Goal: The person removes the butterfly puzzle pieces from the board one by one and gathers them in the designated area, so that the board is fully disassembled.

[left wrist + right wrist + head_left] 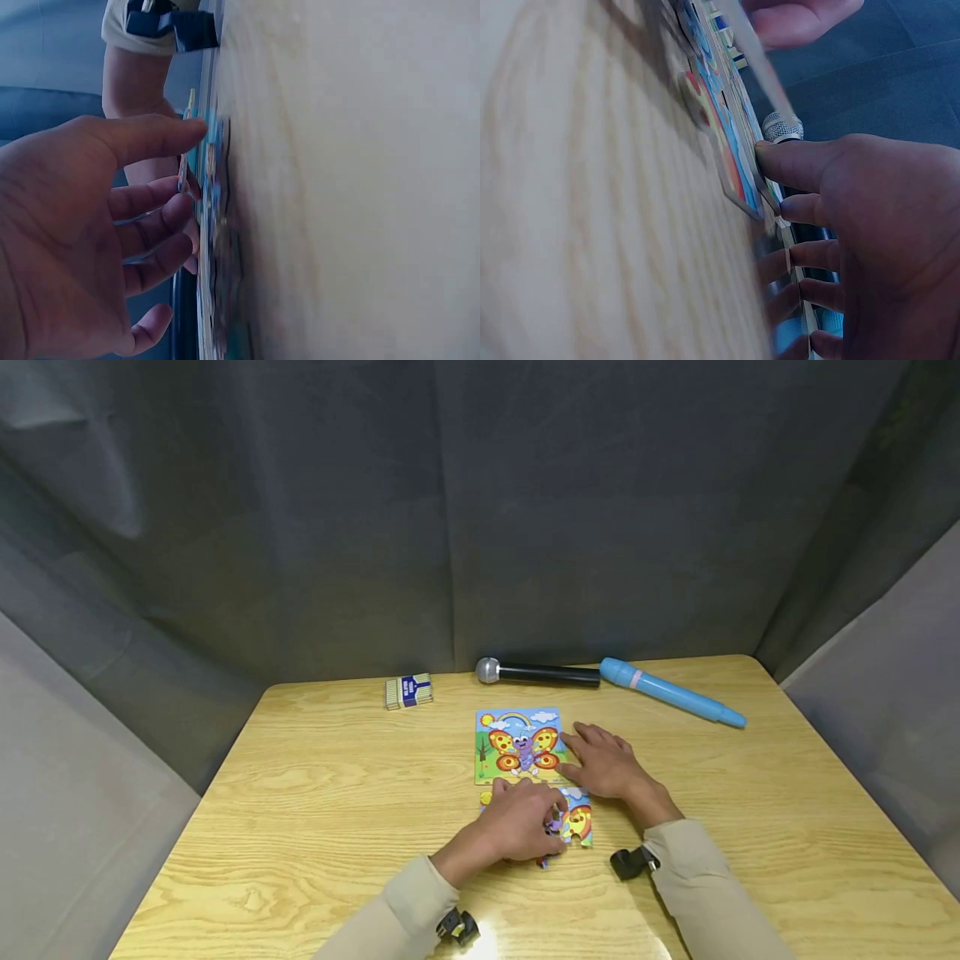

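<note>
A square butterfly picture board (519, 745) lies flat on the table. Just below it, jigsaw puzzle pieces (579, 820) with the same kind of butterfly picture are laid out, partly hidden beneath my left hand (517, 818). That hand pinches one puzzle piece (184, 161) between thumb and forefinger, tilted up above the others. My right hand (603, 764) lies at the right edge of the picture board, its fingers spread and fairly straight, with thumb and fingertips touching that edge. In the right wrist view, the laid pieces (727, 150) appear edge-on.
Along the table's back edge lie a box of sticks (409, 691), a black microphone (547, 674) with a silver head, and a light-blue tube-shaped thing (675, 695). A dark curtain (450, 510) hangs behind the wooden table (337, 827).
</note>
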Demonstrator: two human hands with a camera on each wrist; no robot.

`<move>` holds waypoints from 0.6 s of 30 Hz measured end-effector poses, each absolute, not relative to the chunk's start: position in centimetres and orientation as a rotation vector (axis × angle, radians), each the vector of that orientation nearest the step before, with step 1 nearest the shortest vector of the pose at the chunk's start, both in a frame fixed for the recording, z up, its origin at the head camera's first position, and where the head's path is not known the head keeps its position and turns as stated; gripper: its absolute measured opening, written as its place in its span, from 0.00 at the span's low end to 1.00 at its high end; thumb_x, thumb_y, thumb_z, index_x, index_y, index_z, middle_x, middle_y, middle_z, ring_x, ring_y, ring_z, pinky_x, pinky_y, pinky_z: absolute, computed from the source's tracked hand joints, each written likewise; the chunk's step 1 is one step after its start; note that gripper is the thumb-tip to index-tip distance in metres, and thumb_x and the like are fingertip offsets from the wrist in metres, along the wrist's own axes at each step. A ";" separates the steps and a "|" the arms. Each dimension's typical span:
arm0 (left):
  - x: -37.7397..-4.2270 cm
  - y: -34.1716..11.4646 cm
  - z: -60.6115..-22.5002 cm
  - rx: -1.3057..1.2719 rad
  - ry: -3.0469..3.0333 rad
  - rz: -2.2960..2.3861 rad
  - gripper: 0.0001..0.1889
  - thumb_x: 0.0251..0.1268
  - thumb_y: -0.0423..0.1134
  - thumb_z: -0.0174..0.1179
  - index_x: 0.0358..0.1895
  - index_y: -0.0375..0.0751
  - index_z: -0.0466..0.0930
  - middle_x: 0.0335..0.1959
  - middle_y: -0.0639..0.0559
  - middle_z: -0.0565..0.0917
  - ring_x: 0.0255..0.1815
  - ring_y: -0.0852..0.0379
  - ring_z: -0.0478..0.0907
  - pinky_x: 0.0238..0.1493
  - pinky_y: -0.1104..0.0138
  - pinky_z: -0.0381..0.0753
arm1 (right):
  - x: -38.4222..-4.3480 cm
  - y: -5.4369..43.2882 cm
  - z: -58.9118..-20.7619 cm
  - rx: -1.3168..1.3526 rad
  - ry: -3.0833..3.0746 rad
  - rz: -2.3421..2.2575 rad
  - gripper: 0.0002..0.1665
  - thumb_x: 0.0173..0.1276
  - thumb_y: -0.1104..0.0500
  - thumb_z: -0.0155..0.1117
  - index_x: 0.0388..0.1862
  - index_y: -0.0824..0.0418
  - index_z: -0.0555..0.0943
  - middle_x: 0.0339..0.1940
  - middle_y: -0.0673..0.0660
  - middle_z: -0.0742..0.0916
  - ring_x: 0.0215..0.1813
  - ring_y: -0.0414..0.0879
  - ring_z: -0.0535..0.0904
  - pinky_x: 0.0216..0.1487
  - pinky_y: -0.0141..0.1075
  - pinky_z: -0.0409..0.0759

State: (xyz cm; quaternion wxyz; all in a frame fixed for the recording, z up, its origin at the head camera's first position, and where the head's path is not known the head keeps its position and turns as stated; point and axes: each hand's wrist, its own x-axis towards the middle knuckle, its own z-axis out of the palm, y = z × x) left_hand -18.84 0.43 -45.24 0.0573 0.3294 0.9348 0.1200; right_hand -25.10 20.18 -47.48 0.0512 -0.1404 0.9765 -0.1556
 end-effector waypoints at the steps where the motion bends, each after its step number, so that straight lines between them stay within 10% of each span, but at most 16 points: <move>1: -18.7 0.5 -45.3 1.009 2.836 0.352 0.20 0.50 0.57 0.70 0.46 0.60 0.79 0.27 0.68 0.74 0.33 0.66 0.67 0.42 0.60 0.60 | -25.1 20.2 -47.5 -0.428 2.971 -0.475 0.38 0.71 0.39 0.52 0.74 0.56 0.64 0.77 0.65 0.60 0.77 0.66 0.52 0.69 0.66 0.51; 18: -17.5 1.4 -45.7 1.022 2.854 0.223 0.22 0.46 0.61 0.70 0.47 0.64 0.81 0.36 0.66 0.76 0.41 0.64 0.70 0.42 0.61 0.59 | -25.1 20.2 -47.6 -0.423 2.981 -0.500 0.38 0.71 0.40 0.54 0.73 0.56 0.64 0.77 0.65 0.61 0.77 0.66 0.52 0.68 0.67 0.50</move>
